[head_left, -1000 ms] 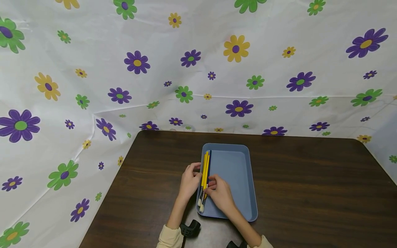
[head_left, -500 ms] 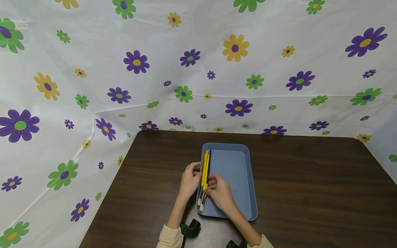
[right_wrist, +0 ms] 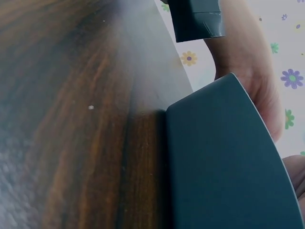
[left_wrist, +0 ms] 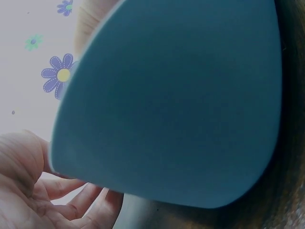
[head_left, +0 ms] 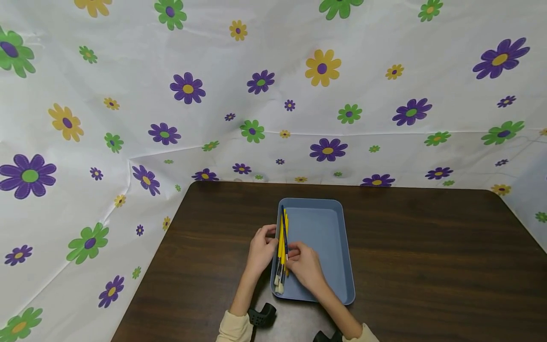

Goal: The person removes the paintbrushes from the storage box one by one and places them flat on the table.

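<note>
Several paintbrushes with yellow handles (head_left: 280, 244) lie lengthwise along the left wall of a blue-grey tray (head_left: 318, 237), pale bristles (head_left: 280, 288) toward the person. A dark blue paintbrush (head_left: 285, 233) slants across the top of them. My right hand (head_left: 305, 265), reaching into the tray, pinches the dark blue brush near its lower part. At the tray's left side, my left hand (head_left: 259, 249) holds the rim, fingertips right by the yellow handles. In the left wrist view the tray's outer wall (left_wrist: 176, 114) hides part of the left hand (left_wrist: 28, 186).
The tray stands on a dark wood table (head_left: 419, 247), with a flower-printed white sheet (head_left: 273, 61) behind and to the left. Black wrist straps (head_left: 262, 315) show on the forearms. In the right wrist view, the tray's wall (right_wrist: 224, 162) rises beside the wooden tabletop (right_wrist: 81, 143).
The dark blue brush has shifted left, from beside the yellow handles to across them. The right hand moved slightly with it; the left hand stayed put.
</note>
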`<state>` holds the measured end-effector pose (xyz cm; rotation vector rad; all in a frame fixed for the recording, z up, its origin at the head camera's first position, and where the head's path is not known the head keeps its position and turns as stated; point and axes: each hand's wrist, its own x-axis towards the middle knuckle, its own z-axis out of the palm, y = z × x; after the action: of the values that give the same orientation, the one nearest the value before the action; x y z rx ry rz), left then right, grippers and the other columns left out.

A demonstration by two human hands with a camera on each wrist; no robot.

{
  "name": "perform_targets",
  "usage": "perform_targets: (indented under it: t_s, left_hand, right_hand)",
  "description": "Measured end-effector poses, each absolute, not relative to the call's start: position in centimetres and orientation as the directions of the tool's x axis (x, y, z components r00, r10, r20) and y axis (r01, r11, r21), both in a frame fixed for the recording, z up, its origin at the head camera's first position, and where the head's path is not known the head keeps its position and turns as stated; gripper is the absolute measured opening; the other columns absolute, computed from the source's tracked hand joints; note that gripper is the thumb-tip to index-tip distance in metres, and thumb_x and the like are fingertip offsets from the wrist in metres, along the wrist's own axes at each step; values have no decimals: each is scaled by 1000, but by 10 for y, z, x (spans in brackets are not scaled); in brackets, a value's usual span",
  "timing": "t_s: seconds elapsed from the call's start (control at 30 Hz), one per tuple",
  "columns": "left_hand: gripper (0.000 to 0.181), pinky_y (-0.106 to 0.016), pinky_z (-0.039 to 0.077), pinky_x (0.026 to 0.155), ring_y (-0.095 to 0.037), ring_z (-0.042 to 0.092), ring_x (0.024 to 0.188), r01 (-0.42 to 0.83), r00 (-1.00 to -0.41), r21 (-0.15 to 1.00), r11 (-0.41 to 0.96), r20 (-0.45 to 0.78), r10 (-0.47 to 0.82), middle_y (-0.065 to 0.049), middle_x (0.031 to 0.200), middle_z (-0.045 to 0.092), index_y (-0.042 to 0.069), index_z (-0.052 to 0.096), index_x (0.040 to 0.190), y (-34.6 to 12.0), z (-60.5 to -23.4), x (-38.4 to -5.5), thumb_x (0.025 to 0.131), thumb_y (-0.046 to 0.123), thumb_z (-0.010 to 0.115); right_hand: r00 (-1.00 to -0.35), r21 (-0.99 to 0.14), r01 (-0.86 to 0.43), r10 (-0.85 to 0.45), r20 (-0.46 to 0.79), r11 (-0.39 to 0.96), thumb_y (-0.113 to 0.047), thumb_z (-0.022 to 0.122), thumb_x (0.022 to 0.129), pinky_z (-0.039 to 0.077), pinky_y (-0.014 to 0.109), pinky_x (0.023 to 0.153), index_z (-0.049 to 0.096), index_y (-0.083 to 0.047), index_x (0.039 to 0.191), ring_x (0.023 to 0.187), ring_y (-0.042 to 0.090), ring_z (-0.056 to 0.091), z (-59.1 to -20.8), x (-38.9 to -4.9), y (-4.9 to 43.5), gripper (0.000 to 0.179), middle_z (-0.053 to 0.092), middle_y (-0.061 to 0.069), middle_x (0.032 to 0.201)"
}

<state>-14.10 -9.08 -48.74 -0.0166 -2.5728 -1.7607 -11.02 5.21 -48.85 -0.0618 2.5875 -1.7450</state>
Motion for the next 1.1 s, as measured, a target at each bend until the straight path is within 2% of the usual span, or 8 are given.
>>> perform_targets:
  t_s: [0.2,0.5,0.83,1.1]
  left_hand:
    - [37,-47,55,84,-33,67,96,23,-1000,931,365,25,-2,-21,120,64,-5,64,131,-91,-488,-142,94,-3,60]
    - [36,-46,56,83,-31,67,95,10,-1000,932,361,13,-5,-20,120,64,-4,64,130,-92,-487,-143,94,-2,60]
    - [35,-47,56,82,-31,67,94,19,-1000,929,369,26,-14,-21,120,63,-5,64,129,-91,-489,-142,94,-3,60]
    - [36,-49,55,84,-33,67,96,23,-1000,932,363,24,0,-21,121,63,-5,64,131,-92,-490,-141,95,-3,60]
  right_hand:
    - [-998,-943,4,-62,-25,333,9,73,73,56,29,63,68,15,111,72,19,68,-487,-111,56,39,69,10,84]
    - [-988,-981,130,-64,-141,146,12,72,77,60,36,67,66,17,116,75,23,69,-479,-113,64,40,69,16,89]
    - [-981,-982,188,-47,-188,9,12,72,81,61,34,70,62,17,126,77,22,70,-468,-119,80,46,69,19,96]
    - [-971,-974,226,-85,-223,-25,8,69,87,61,33,76,56,15,135,88,29,74,-458,-123,101,51,70,15,95]
